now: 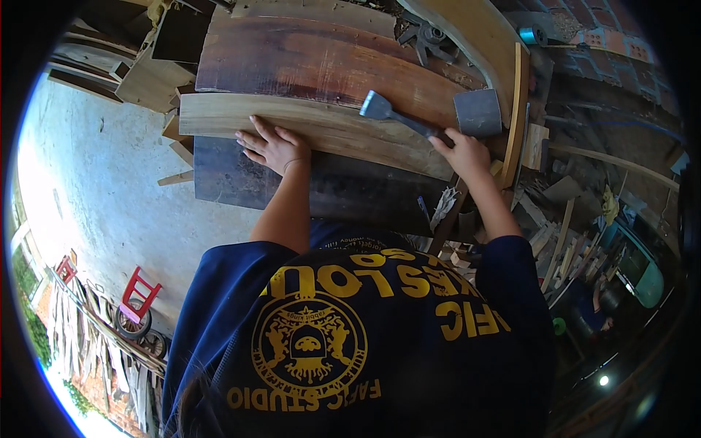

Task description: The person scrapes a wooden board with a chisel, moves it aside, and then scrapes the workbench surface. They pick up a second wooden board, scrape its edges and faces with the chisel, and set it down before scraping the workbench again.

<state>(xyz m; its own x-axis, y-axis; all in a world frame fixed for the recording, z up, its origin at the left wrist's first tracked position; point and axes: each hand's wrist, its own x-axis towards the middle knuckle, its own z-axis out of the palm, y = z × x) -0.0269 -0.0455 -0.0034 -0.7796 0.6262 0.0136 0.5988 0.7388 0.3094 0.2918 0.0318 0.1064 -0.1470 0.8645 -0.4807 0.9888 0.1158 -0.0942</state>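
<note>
My left hand (274, 148) lies flat with spread fingers on a pale wooden board (336, 125). The board stretches across the bench, lighter than the wood around it. In my right hand (465, 153), the fingers are wrapped round the handle of a dark scraper (377, 106) with a flared head and a bright front edge. Its head points left, over the board's far edge; whether it touches the wood I cannot tell. Behind the board is a reddish-brown wooden panel (292, 62), and a dark panel (241, 171) shows on the near side.
A grey square sheet (478, 112) lies right of the scraper. Beyond it stands an upright wooden strip (515, 117). A dark metal part (425, 38) sits at the back. Wood scraps (544, 233) crowd the right side. On the left floor stands a red hand cart (139, 296).
</note>
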